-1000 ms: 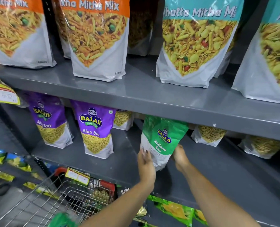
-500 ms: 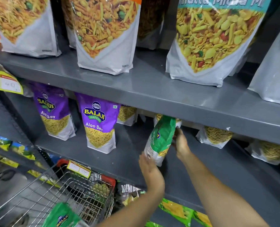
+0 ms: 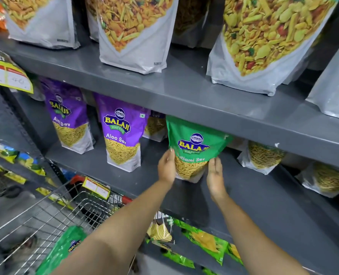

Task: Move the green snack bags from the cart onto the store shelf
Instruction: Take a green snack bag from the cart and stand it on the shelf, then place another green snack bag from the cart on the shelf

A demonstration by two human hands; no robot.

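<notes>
Green snack bag [image 3: 194, 143] stands upright near the front edge of the grey store shelf [image 3: 244, 195], face forward, with the left hand [image 3: 166, 167] pressed flat on its left side and the right hand [image 3: 215, 177] cupped against its lower right corner, fingers loosely spread. Just beside it to the left stands a purple Aloo Sev bag [image 3: 121, 135]. A second green bag [image 3: 65, 249] lies in the wire cart [image 3: 51, 213] by the shelf's lower left corner.
</notes>
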